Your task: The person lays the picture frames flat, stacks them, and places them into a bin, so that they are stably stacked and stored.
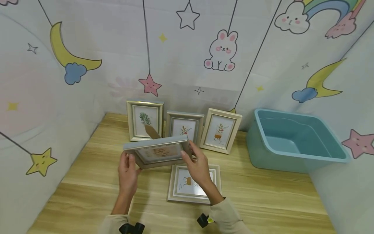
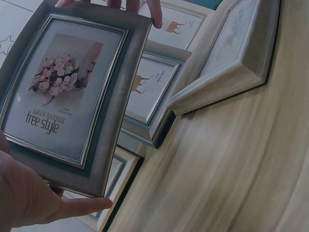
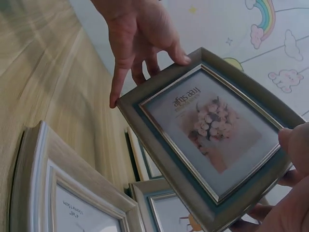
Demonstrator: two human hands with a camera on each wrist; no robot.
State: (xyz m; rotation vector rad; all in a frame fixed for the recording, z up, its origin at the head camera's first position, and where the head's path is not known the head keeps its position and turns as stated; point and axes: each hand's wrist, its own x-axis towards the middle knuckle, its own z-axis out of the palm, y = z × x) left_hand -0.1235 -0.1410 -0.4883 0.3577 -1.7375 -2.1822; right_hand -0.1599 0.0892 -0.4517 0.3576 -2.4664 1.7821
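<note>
Both hands hold a silver-grey picture frame (image 1: 160, 152) in the air, tilted, with a brown stand leg (image 1: 152, 132) sticking up behind it. A bouquet print and the words "free style" show behind its pane (image 2: 63, 77). My left hand (image 1: 128, 172) grips one short side, thumb towards the front. At the opposite side, my right hand (image 1: 200, 165) grips the edge with its thumb on the front border and fingers behind. Beneath, a pale frame (image 1: 190, 197) lies face up on the wooden table (image 1: 87, 195), partly covered by the right hand and forearm.
Along the back stand a frame with a green sprig (image 1: 145, 118), a grey frame (image 1: 184, 123) partly hidden by the held one, and a cream frame (image 1: 221, 130) leaning sideways. A blue-green plastic bin (image 1: 277, 161) sits at the right. A cartoon-printed curtain (image 1: 181, 58) surrounds the table.
</note>
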